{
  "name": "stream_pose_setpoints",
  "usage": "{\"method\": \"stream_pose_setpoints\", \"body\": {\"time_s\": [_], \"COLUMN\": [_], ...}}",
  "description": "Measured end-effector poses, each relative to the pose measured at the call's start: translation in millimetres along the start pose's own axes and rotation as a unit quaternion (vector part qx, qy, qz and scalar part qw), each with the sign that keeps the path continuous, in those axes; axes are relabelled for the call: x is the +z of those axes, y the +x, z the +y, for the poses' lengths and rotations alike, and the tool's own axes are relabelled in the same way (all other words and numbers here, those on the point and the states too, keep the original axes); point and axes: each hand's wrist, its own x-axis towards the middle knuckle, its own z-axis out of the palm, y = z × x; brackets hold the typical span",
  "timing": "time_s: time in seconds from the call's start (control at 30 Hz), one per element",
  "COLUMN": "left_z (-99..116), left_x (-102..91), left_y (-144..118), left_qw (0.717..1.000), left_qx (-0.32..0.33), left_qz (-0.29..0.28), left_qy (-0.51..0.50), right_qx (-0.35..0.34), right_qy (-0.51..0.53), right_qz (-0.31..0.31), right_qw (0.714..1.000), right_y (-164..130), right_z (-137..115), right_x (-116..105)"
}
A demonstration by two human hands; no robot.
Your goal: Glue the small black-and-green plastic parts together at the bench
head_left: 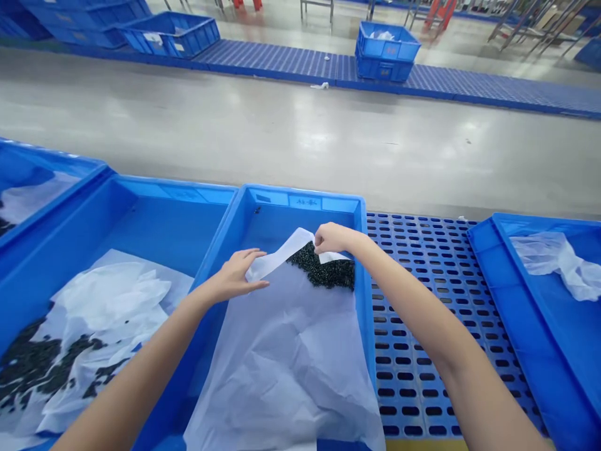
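While the right hand [332,240] pinches the white sheet [291,357] by its edge so dark pieces [323,270] show inside the blue bin [277,219], the left hand [237,274], thumb and fingers parted, apparently steadies the fold.

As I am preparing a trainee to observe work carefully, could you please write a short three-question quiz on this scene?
1. True or false: the left hand is clenched into a fist.
2. What colour are the small pieces showing beside the white sheet in the bin under the hands? A) orange; B) blackish; C) pale yellow.
3. What kind of surface lies directly to the right of that bin?

Key:
1. False; its thumb and fingers are spread apart.
2. B.
3. A blue slotted platform.
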Motion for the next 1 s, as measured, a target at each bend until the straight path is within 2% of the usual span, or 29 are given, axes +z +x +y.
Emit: {"method": "stream_pose_setpoints", "body": {"time_s": [0.1, 0.2, 0.27, 0.33, 0.43, 0.53, 0.67, 0.83, 0.93, 1.0], "left_z": [23, 61, 87, 108, 126, 131, 128, 113, 100, 90], "left_x": [-15.1, -17.3, -8.8, 4.4, 24.5, 38.0, 43.4, 26.9, 12.6, 5.9], "left_y": [32, 73, 99, 124, 155, 178, 191, 185, 174, 163], "left_qw": [0.998, 0.987, 0.973, 0.965, 0.966, 0.962, 0.951, 0.946, 0.947, 0.949], "left_qx": [0.026, 0.129, 0.197, 0.231, 0.221, 0.233, 0.274, 0.3, 0.299, 0.296], "left_qz": [-0.039, -0.069, -0.084, -0.073, -0.022, -0.016, -0.052, -0.051, -0.048, -0.046], "left_qy": [0.034, 0.067, 0.088, 0.102, 0.129, 0.142, 0.132, 0.112, 0.104, 0.098], "right_qx": [0.047, 0.12, 0.152, 0.166, 0.222, 0.282, 0.286, 0.278, 0.274, 0.27], "right_qy": [0.012, 0.013, 0.022, 0.037, 0.054, 0.081, 0.108, 0.105, 0.092, 0.087], "right_qz": [0.025, 0.049, 0.03, 0.004, -0.008, -0.032, -0.079, -0.075, -0.099, -0.087], "right_qw": [0.999, 0.991, 0.988, 0.985, 0.973, 0.955, 0.949, 0.952, 0.952, 0.955], "right_y": [-29, -73, -104, -130, -159, -176, -187, -191, -192, -190], "right_z": [-14, -29, -42, -53, -63, -65, -65, -69, -77, -84], "right_x": [21, 63, 92, 113, 128, 133, 149, 170, 169, 165]}}
